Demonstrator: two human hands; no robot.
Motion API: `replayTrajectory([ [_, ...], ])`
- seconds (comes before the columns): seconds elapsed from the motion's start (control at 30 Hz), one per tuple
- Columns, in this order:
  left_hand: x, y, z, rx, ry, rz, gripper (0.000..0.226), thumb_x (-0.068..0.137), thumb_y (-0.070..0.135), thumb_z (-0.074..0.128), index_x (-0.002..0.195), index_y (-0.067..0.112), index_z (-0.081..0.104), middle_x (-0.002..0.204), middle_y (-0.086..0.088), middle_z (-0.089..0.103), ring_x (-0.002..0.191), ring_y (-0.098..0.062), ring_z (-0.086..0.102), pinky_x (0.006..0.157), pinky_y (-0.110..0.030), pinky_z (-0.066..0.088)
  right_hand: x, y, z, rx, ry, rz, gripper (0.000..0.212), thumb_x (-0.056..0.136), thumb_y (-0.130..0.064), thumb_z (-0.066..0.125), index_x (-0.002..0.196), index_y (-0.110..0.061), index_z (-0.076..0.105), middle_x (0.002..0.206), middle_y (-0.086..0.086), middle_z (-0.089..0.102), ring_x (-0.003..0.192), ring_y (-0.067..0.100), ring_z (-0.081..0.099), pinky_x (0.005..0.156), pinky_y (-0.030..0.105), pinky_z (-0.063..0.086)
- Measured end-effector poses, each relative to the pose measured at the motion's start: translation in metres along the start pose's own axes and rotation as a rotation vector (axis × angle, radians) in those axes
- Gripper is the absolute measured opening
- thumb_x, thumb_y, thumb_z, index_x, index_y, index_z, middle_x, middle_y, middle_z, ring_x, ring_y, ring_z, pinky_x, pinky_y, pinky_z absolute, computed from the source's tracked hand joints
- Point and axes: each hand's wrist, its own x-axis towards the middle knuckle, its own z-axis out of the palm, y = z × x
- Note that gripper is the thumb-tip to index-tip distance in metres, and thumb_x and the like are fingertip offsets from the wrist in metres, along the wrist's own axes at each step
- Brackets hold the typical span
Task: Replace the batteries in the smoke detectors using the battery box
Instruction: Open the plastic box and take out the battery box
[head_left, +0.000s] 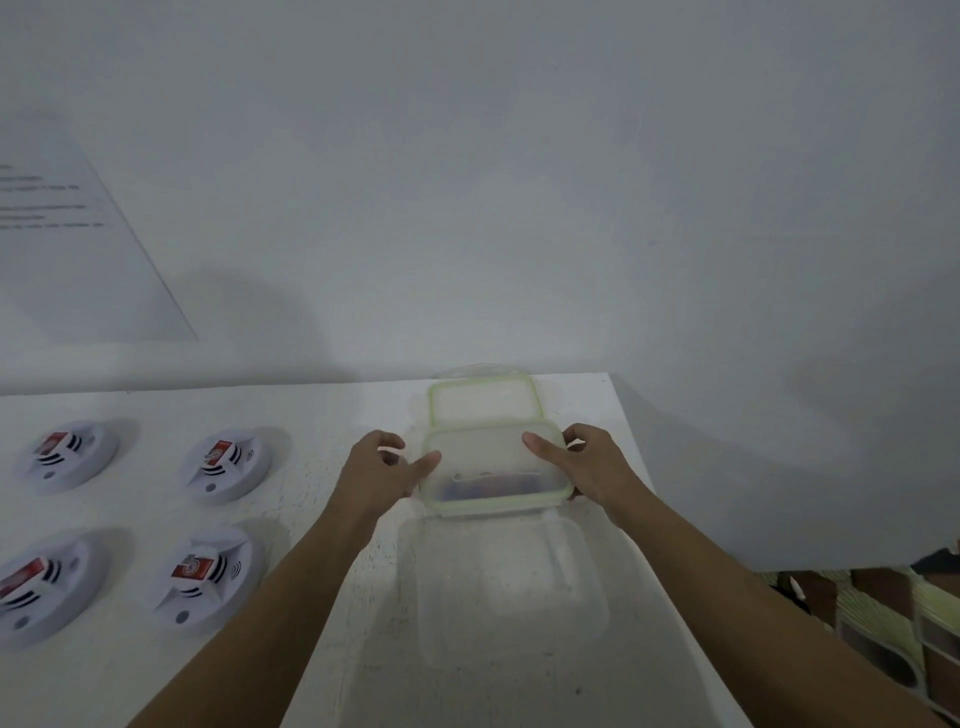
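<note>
A clear plastic battery box (493, 470) with a green-rimmed lid stands on the white table (332, 415), dark batteries dimly visible through its front wall. My left hand (384, 467) grips its left side with the thumb on the lid. My right hand (582, 462) grips its right side, the thumb lying on the lid too. Several white round smoke detectors lie face-up with red batteries showing: two at the back (70, 454) (228, 462) and two in front (36, 584) (205, 571).
A second green-rimmed lid (483, 397) lies flat behind the box. A clear empty container (509, 582) sits in front of it. The table's right edge runs diagonally past my right arm; patterned flooring (883, 613) lies below. A printed sheet (62, 234) hangs on the wall.
</note>
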Motion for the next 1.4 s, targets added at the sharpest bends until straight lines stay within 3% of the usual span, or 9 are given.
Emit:
replayTrajectory([
  [0.3, 0.005, 0.001, -0.006, -0.041, -0.149, 0.025, 0.022, 0.083, 0.014, 0.080, 0.097, 0.001, 0.070, 0.080, -0.011, 0.068, 0.070, -0.021, 0.063, 0.082, -0.042, 0.061, 0.004, -0.002, -0.001, 0.034, -0.073, 0.041, 0.053, 0.077, -0.052, 0.080, 0.084, -0.004, 0.060, 0.079, 0.006, 0.061, 0.067, 0.018, 0.060, 0.051, 0.022, 0.051],
  [0.4, 0.007, 0.009, -0.010, 0.002, -0.257, 0.006, 0.025, 0.087, 0.015, 0.076, 0.109, 0.005, 0.068, 0.098, -0.014, 0.072, 0.086, -0.027, 0.069, 0.079, -0.036, 0.061, 0.004, -0.006, -0.003, 0.054, -0.053, -0.014, 0.053, 0.079, -0.044, 0.082, 0.068, -0.017, 0.039, 0.065, -0.002, 0.037, 0.052, 0.009, 0.039, 0.045, 0.017, 0.035],
  [0.5, 0.010, 0.014, -0.011, 0.045, -0.351, -0.024, 0.029, 0.090, 0.016, 0.072, 0.117, 0.005, 0.066, 0.114, -0.019, 0.068, 0.098, -0.031, 0.068, 0.079, -0.033, 0.060, 0.006, -0.009, -0.005, 0.044, 0.017, -0.072, 0.062, 0.075, -0.041, 0.085, 0.066, -0.020, 0.028, 0.066, -0.004, 0.025, 0.059, 0.014, 0.027, 0.048, 0.020, 0.024],
  [0.7, 0.009, 0.017, -0.004, 0.100, -0.329, -0.100, 0.030, 0.088, 0.030, 0.075, 0.110, 0.011, 0.065, 0.106, -0.013, 0.070, 0.080, -0.025, 0.063, 0.071, -0.033, 0.056, -0.003, -0.003, -0.003, 0.042, 0.010, 0.065, 0.057, 0.073, -0.061, 0.080, 0.080, -0.012, 0.050, 0.084, 0.000, 0.047, 0.068, 0.018, 0.048, 0.048, 0.023, 0.050],
  [0.8, 0.014, 0.016, 0.004, 0.257, -0.194, -0.019, 0.046, 0.085, 0.052, 0.071, 0.090, 0.007, 0.062, 0.086, -0.005, 0.063, 0.071, -0.018, 0.058, 0.065, -0.028, 0.051, -0.007, -0.001, -0.005, 0.192, 0.063, 0.102, 0.060, 0.070, -0.054, 0.085, 0.092, -0.003, 0.061, 0.099, 0.009, 0.062, 0.076, 0.027, 0.061, 0.052, 0.027, 0.057],
  [0.9, 0.018, 0.014, 0.010, 0.300, -0.183, 0.018, 0.048, 0.086, 0.052, 0.070, 0.088, 0.004, 0.062, 0.086, -0.010, 0.062, 0.072, -0.017, 0.056, 0.068, -0.029, 0.047, -0.009, 0.005, -0.011, 0.320, 0.066, 0.105, 0.059, 0.062, -0.038, 0.095, 0.100, -0.003, 0.066, 0.107, 0.019, 0.070, 0.087, 0.037, 0.072, 0.066, 0.040, 0.064],
  [1.03, 0.016, 0.021, 0.012, 0.321, -0.245, 0.016, 0.043, 0.090, 0.048, 0.067, 0.103, 0.008, 0.071, 0.109, -0.019, 0.069, 0.084, -0.023, 0.063, 0.071, -0.032, 0.051, -0.025, 0.018, -0.009, 0.369, 0.050, 0.074, 0.055, 0.062, -0.024, 0.095, 0.108, -0.010, 0.069, 0.104, 0.013, 0.074, 0.092, 0.031, 0.074, 0.085, 0.045, 0.062],
  [1.27, 0.003, 0.021, 0.012, 0.397, -0.376, -0.014, 0.051, 0.082, 0.071, 0.060, 0.096, 0.024, 0.072, 0.100, -0.010, 0.070, 0.079, -0.020, 0.057, 0.069, -0.028, 0.046, -0.055, 0.027, 0.007, 0.461, -0.054, 0.205, 0.046, 0.082, -0.041, 0.080, 0.102, 0.000, 0.070, 0.096, 0.021, 0.075, 0.081, 0.030, 0.074, 0.080, 0.039, 0.062],
  [1.4, 0.000, 0.020, 0.015, 0.331, -0.409, -0.058, 0.051, 0.083, 0.062, 0.068, 0.101, 0.014, 0.071, 0.095, -0.003, 0.071, 0.083, -0.021, 0.064, 0.076, -0.031, 0.052, -0.059, 0.023, 0.009, 0.505, -0.066, 0.154, 0.057, 0.068, -0.031, 0.090, 0.101, 0.010, 0.067, 0.098, 0.028, 0.073, 0.078, 0.032, 0.072, 0.075, 0.037, 0.061],
])
